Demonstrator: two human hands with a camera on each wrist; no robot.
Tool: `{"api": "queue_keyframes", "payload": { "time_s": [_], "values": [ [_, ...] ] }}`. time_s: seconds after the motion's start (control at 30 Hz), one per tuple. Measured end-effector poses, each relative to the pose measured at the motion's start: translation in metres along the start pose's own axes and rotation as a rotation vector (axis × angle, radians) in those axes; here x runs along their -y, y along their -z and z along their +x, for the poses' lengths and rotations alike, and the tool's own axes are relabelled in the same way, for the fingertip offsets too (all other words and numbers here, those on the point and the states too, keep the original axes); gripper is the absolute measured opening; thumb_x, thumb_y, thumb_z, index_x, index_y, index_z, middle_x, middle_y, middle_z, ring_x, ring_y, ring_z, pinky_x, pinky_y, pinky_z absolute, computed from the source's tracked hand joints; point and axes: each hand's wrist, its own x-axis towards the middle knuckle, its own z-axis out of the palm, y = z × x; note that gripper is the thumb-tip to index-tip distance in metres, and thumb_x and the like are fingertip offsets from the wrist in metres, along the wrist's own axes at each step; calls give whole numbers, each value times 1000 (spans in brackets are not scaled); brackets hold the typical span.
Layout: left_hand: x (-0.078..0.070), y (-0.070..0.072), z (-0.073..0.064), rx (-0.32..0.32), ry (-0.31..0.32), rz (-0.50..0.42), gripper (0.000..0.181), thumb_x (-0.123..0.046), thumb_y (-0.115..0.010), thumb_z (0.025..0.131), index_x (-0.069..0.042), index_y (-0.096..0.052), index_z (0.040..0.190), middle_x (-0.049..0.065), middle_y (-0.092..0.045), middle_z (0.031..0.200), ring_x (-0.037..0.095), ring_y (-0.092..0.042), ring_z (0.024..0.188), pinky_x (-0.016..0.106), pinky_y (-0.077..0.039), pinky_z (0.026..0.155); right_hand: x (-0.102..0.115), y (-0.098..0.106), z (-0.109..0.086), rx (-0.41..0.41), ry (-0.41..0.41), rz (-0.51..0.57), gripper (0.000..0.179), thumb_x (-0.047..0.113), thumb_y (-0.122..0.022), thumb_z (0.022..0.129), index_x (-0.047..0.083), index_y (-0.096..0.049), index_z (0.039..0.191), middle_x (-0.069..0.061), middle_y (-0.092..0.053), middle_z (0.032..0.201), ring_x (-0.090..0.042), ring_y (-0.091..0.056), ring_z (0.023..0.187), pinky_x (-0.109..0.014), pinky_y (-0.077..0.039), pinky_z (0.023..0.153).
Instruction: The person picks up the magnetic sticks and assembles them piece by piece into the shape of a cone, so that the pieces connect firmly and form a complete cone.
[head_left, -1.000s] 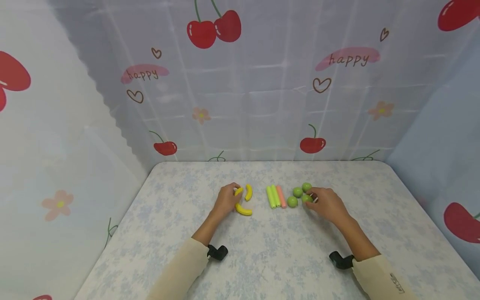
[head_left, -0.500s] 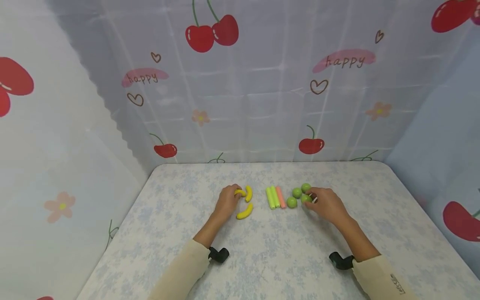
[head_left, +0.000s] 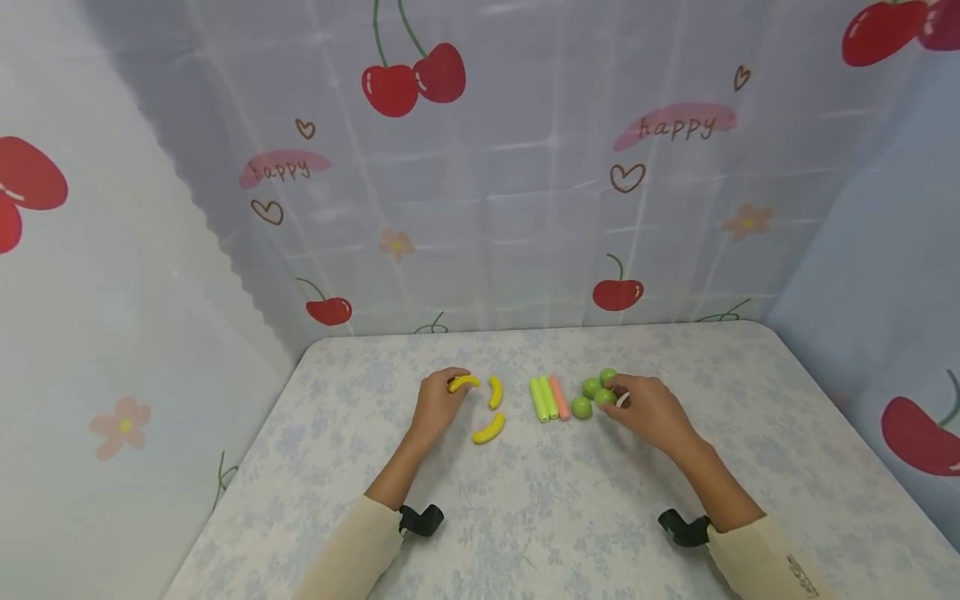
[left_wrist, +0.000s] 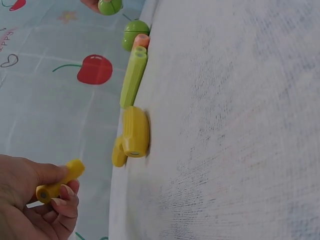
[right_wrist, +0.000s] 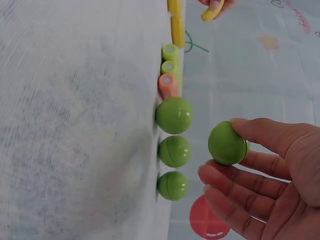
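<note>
In the head view my left hand [head_left: 441, 402] pinches a small yellow toy banana [head_left: 463, 382] between thumb and fingers; the left wrist view shows this banana [left_wrist: 61, 183] raised off the table. Two more yellow bananas lie close by, one behind [head_left: 496, 392] and one in front [head_left: 489, 428]. Further right, my right hand [head_left: 652, 410] grips a green ball [head_left: 604, 398]. Seen from the right wrist, that ball [right_wrist: 227, 143] is held above the table by thumb and fingertips, a seam showing on it. Several other green balls [right_wrist: 174, 115] rest on the table beside it.
Between the bananas and the balls lie two light green sticks [head_left: 543, 399] and a pink stick [head_left: 559, 397], side by side. The table [head_left: 525, 517] has a pale blue-patterned cover. A curtain [head_left: 510, 208] with printed cherries hangs behind it.
My left hand has moved left with its banana, away from the other two. The front banana has turned and lies free of the hand. My right hand keeps its grip on the green ball.
</note>
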Motion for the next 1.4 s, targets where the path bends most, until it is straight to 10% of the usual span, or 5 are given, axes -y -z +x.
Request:
{"api": "queue_keyframes", "payload": {
  "time_s": [0.57, 1.4],
  "values": [
    [-25, 14, -32, 118, -14, -274, 22, -13, -70, 98, -8, -73, 119, 19, -71, 99, 12, -47, 52, 19, -40, 47, 30, -8, -8, -47, 98, 146, 34, 11, -84, 85, 0, -73, 115, -9, -75, 100, -17, -68, 77, -27, -56, 63],
    [-44, -10, -75, 230, 91, -598, 27, -14, -70, 98, -6, -70, 124, 24, -68, 95, 14, -49, 54, 20, -39, 45, 78, -36, -11, 40, 246, 351, 30, 16, -84, 86, 5, -74, 113, -1, -75, 99, -11, -68, 78, -23, -56, 65]
  ]
}}
